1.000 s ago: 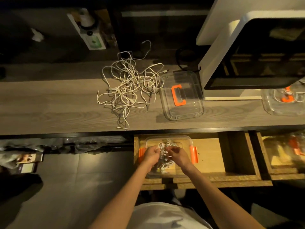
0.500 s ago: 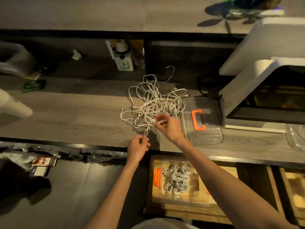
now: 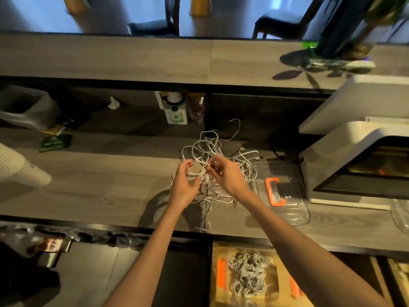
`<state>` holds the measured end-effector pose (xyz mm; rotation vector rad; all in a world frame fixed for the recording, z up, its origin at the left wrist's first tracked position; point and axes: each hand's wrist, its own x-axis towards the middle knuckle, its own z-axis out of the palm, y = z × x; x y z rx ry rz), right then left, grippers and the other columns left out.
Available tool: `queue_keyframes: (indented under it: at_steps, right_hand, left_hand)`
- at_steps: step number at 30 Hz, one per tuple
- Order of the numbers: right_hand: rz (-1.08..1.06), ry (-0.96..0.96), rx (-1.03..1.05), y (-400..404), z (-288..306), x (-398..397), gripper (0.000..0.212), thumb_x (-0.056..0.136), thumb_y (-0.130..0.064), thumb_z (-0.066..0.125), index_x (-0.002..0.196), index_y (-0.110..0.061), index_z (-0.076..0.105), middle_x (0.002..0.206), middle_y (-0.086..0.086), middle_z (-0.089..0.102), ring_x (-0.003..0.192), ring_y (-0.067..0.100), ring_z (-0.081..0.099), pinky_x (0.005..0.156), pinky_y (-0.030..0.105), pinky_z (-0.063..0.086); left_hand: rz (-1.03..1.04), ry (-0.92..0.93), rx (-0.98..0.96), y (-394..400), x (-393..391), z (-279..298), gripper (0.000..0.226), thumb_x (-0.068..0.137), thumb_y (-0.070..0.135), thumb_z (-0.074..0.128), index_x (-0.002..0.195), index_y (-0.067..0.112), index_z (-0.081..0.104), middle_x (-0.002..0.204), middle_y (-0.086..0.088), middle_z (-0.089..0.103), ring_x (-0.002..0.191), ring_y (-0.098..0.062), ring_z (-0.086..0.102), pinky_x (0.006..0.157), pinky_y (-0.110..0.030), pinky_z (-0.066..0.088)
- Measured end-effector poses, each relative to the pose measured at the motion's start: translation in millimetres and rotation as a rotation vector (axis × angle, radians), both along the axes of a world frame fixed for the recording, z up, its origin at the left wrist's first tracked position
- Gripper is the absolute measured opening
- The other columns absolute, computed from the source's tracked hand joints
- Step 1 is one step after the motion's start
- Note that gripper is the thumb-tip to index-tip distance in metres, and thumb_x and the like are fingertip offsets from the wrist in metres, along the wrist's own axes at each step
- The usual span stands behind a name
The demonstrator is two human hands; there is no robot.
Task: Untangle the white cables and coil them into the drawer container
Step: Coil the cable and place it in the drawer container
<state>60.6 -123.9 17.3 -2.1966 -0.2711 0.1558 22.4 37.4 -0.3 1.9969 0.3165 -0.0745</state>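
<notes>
A tangle of white cables (image 3: pixel 212 149) lies on the grey wooden counter (image 3: pixel 93 187). Both hands are in the heap. My left hand (image 3: pixel 184 187) has its fingers curled around several strands at the tangle's left side. My right hand (image 3: pixel 225 173) pinches a strand near the middle of the heap. One cable end hangs down over the counter's front edge. Below, in the open drawer, a clear container with orange clips (image 3: pixel 221 273) holds several coiled white cables (image 3: pixel 249 275).
The container's clear lid with an orange handle (image 3: pixel 276 191) lies right of the tangle. A white appliance (image 3: pixel 363 151) stands at the right. A white ribbed object (image 3: pixel 17 169) sits at the far left, and a small box (image 3: pixel 176 111) stands under the upper shelf.
Both hands left the drawer container and rose to the counter. They have moved into the tangle and taken hold of strands. The camera view tilted upward.
</notes>
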Motion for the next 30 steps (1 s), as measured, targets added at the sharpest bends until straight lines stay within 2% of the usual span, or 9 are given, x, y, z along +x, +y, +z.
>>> queue_keyframes:
  at_steps: [3, 6, 8, 12, 15, 17, 20, 26, 30]
  right_hand:
    - [-0.011, -0.125, 0.074, -16.6, 45.9, 12.8, 0.007, 0.098, -0.017, 0.07, 0.102, -0.019, 0.064, 0.081, -0.002, 0.073, 0.068, 0.008, 0.071, 0.063, 0.022, 0.057]
    - [-0.083, -0.186, 0.178, -32.3, 88.6, 29.5, 0.008, 0.099, -0.012, 0.068, 0.105, -0.011, 0.064, 0.087, 0.0, 0.076, 0.074, 0.007, 0.075, 0.07, 0.022, 0.061]
    - [-0.124, -0.181, 0.269, -40.0, 112.0, 37.0, 0.009, 0.1, -0.011, 0.066, 0.107, -0.007, 0.063, 0.089, 0.005, 0.077, 0.076, 0.013, 0.077, 0.072, 0.027, 0.063]
    - [-0.265, -0.295, 0.327, -67.7, 151.2, 49.7, 0.01, 0.1, -0.009, 0.066, 0.106, -0.001, 0.063, 0.087, 0.011, 0.076, 0.073, 0.018, 0.077, 0.069, 0.029, 0.063]
    - [-0.384, -0.32, 0.373, -94.0, 171.5, 57.4, 0.011, 0.1, -0.011, 0.066, 0.106, -0.002, 0.064, 0.089, 0.011, 0.076, 0.081, 0.018, 0.077, 0.074, 0.03, 0.064]
    - [-0.456, -0.32, 0.371, -108.0, 175.4, 55.4, 0.011, 0.101, -0.012, 0.064, 0.107, -0.003, 0.063, 0.09, 0.007, 0.075, 0.084, 0.013, 0.076, 0.076, 0.025, 0.062]
    - [-0.62, -0.292, 0.557, -132.0, 181.0, 52.3, 0.008, 0.103, -0.012, 0.06, 0.108, -0.006, 0.06, 0.092, 0.009, 0.072, 0.087, 0.016, 0.077, 0.077, 0.024, 0.061]
    - [-0.699, -0.107, 0.65, -164.0, 171.1, 44.9, 0.005, 0.104, -0.015, 0.06, 0.107, -0.013, 0.061, 0.091, 0.01, 0.07, 0.082, 0.015, 0.076, 0.07, 0.023, 0.059]
    - [-0.676, -0.075, 0.567, -168.5, 147.5, 34.1, 0.025, 0.104, -0.02, 0.059, 0.122, -0.002, 0.062, 0.092, 0.013, 0.069, 0.082, 0.015, 0.074, 0.078, 0.028, 0.062]
  left_hand:
    - [-0.174, -0.061, 0.016, -10.6, 29.2, 16.9, 0.062, 0.089, 0.012, 0.072, 0.143, 0.027, 0.045, 0.137, 0.012, 0.055, 0.125, -0.003, 0.05, 0.104, -0.025, 0.04]
    - [-0.334, -0.091, 0.042, -31.5, 56.0, 33.7, 0.036, 0.092, 0.005, 0.068, 0.124, 0.018, 0.059, 0.107, 0.014, 0.065, 0.1, 0.005, 0.06, 0.094, -0.015, 0.048]
    - [-0.412, -0.19, 0.144, -44.0, 68.8, 35.8, 0.018, 0.096, -0.003, 0.056, 0.105, 0.006, 0.069, 0.095, 0.002, 0.069, 0.091, -0.003, 0.065, 0.086, -0.016, 0.054]
    - [-0.542, -0.135, 0.082, -58.9, 91.5, 4.9, 0.033, 0.104, 0.008, 0.045, 0.079, 0.011, 0.066, 0.083, -0.014, 0.064, 0.072, -0.021, 0.065, 0.066, -0.026, 0.054]
    - [-0.433, -0.108, 0.203, -55.9, 98.3, -12.8, 0.032, 0.1, 0.025, 0.05, 0.093, -0.002, 0.066, 0.076, -0.012, 0.058, 0.06, -0.02, 0.058, 0.054, -0.027, 0.046]
    - [-0.477, -0.157, 0.426, -48.0, 101.9, -10.0, 0.022, 0.097, 0.03, 0.056, 0.093, 0.015, 0.072, 0.084, -0.003, 0.068, 0.075, -0.019, 0.064, 0.068, -0.031, 0.049]
    - [-0.479, -0.095, 0.468, -37.8, 100.5, 2.5, 0.027, 0.102, 0.021, 0.048, 0.086, 0.026, 0.069, 0.097, 0.008, 0.069, 0.094, -0.01, 0.062, 0.09, -0.036, 0.043]
    - [-0.493, -0.089, 0.523, -2.8, 104.2, -11.1, 0.031, 0.103, 0.018, 0.046, 0.084, 0.032, 0.066, 0.101, 0.012, 0.062, 0.101, -0.009, 0.058, 0.096, -0.042, 0.038]
    - [-0.369, -0.213, 0.287, 1.3, 113.2, 6.3, 0.03, 0.101, 0.013, 0.053, 0.089, 0.035, 0.069, 0.087, 0.016, 0.071, 0.062, 0.002, 0.058, 0.061, -0.029, 0.048]
